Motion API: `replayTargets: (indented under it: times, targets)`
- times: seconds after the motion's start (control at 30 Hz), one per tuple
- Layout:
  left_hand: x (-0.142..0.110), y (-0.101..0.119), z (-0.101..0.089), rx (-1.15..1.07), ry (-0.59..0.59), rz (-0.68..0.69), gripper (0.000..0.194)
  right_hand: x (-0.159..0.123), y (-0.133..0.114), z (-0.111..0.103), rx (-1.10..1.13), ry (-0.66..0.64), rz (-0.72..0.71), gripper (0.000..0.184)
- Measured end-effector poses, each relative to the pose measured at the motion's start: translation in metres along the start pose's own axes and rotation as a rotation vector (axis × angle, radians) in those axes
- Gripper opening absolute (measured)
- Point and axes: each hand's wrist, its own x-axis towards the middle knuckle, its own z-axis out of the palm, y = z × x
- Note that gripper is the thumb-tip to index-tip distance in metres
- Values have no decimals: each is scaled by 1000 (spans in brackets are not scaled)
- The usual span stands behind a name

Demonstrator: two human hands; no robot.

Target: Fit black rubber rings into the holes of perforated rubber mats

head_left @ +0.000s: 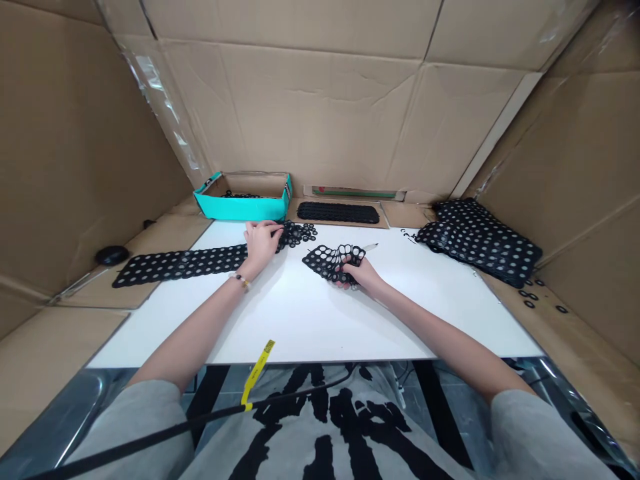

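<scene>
My right hand is closed around a crumpled black mesh piece of linked rings, held over the white board. A thin pale tool with a dark pointed tip sticks out beyond that hand; whether the fingers grip it too I cannot tell. My left hand has its fingertips pressed together at the edge of a pile of loose black rings; what they pinch is hidden. Under and left of that wrist lies a long black perforated strip.
A teal box with black rings inside stands at the back left. Behind the board lies a black ridged mat. Stacked black perforated sheets lie at the right, near scattered rings. Cardboard walls enclose the white board.
</scene>
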Motion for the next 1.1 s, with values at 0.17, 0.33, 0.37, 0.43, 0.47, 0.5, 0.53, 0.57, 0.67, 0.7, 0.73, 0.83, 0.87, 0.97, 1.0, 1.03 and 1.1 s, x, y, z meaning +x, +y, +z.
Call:
replayTargets:
  times: [0.17,0.33,0.37,0.43,0.47,0.5,0.53,0.57,0.67,0.7,0.73,0.83,0.87,0.97,1.0,1.03,1.1]
  targets:
    - [-2,7,-6,21,-32,45,35,-2,-4,2,3,15,-9,18]
    - [-29,51,-1,-210,-437,352,28,5,3,1,64,42,-117,21]
    - [-36,59,1,-235,-483,378,29,6,5,1,72,33,-139,21]
    - [-49,71,5,-279,-521,388,31,8,8,-1,70,19,-164,21]
    - [-54,74,7,-307,-528,375,32,8,8,-1,60,12,-168,21]
    - [-58,75,10,-347,-538,349,31,9,9,-2,45,5,-171,20]
    - [-60,76,13,-400,-556,309,31,9,9,-2,28,-3,-175,20]
    - [-61,75,17,-463,-584,259,30,9,9,-2,10,-10,-179,19]
    - [-59,70,25,-642,-707,102,33,9,10,-3,-7,-23,-174,19]
    - [-58,69,27,-686,-742,66,35,9,11,-3,3,-17,-170,19]
    - [-57,68,28,-720,-770,46,36,10,11,-3,11,-10,-169,19]
    - [-55,67,26,-776,-813,42,37,9,11,-2,20,-18,-191,20]
    - [-54,68,24,-778,-819,47,37,9,11,-2,19,-27,-205,20]
    - [-54,70,19,-784,-831,39,35,5,7,1,27,-59,-238,18]
    - [-54,70,18,-794,-837,32,34,5,6,2,29,-88,-240,18]
    - [-54,70,19,-807,-846,24,34,4,6,3,33,-103,-244,18]
    - [-53,68,21,-827,-847,2,32,5,6,4,34,-102,-230,19]
